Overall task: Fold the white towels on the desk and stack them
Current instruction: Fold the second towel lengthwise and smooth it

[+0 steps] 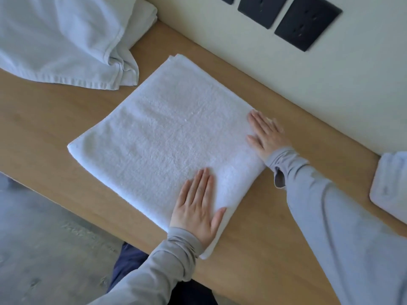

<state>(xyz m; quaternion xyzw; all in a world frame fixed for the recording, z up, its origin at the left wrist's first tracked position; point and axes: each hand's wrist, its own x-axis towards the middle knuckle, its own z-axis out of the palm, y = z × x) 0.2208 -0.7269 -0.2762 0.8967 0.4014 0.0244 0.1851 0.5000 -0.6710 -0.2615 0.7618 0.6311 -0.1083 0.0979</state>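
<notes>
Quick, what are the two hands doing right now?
Left hand: open, flat on the towel, holding nothing.
Right hand: open, flat on the towel's edge, holding nothing.

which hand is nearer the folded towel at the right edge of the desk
Right. The right hand rests on the middle towel's right end, closer to that folded towel; the left hand lies flat farther away.

Loose white cloth pile cut off by top and left edges; full extent unknown. Second folded towel at right edge, mostly out of frame. Black wall plates cropped at top, blurred, detail unreadable. Left hand and right hand cover towel's near-right edge. Dark trousers partly hidden under table.
</notes>
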